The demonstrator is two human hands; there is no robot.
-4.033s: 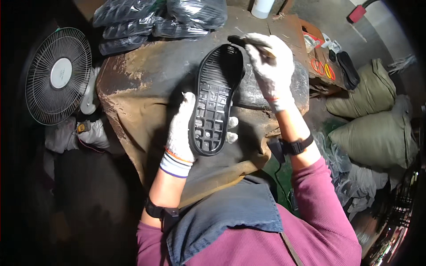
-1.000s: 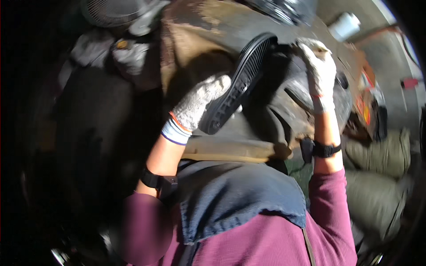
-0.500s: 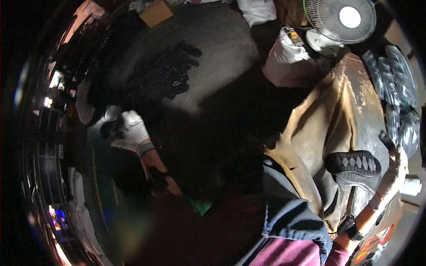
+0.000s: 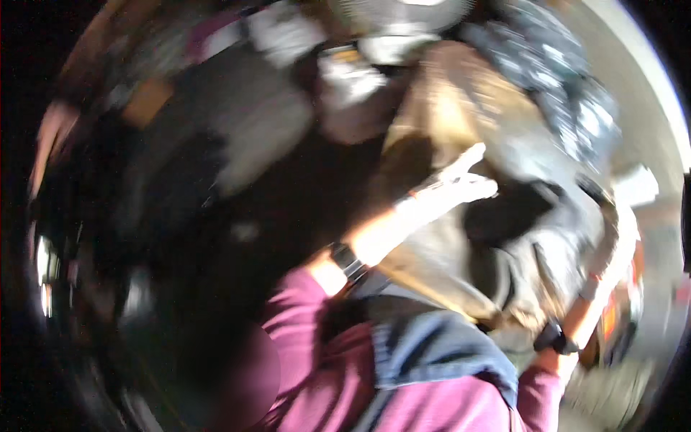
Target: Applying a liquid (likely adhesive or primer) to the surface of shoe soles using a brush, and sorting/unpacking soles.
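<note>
My left hand (image 4: 450, 191), in a white glove, reaches across my lap with its fingers stretched out and parted. Nothing shows between them. Beneath it lies a tan and grey protective cover (image 4: 432, 108) draped over my legs. A blurred dark patch beside the fingers mixes shadow with black material, so I cannot make out the shoe sole there. At the right side, my right hand (image 4: 617, 234), gloved too, is closed around a short black object (image 4: 593, 189) whose end sticks out past the fingers. Its kind is too blurred to name.
Clear plastic bags with dark contents (image 4: 568, 93) lie along the right. A fan (image 4: 410, 14) stands at the top, near a white bag (image 4: 349, 75). A dark heap (image 4: 183, 169) lies on the grey surface (image 4: 252, 101) at the left, with a brown box (image 4: 147, 101) beyond.
My left hand has swung from the far left, where it was on something dark, over to my lap. The view has turned right and blurred. My right hand keeps the black object.
</note>
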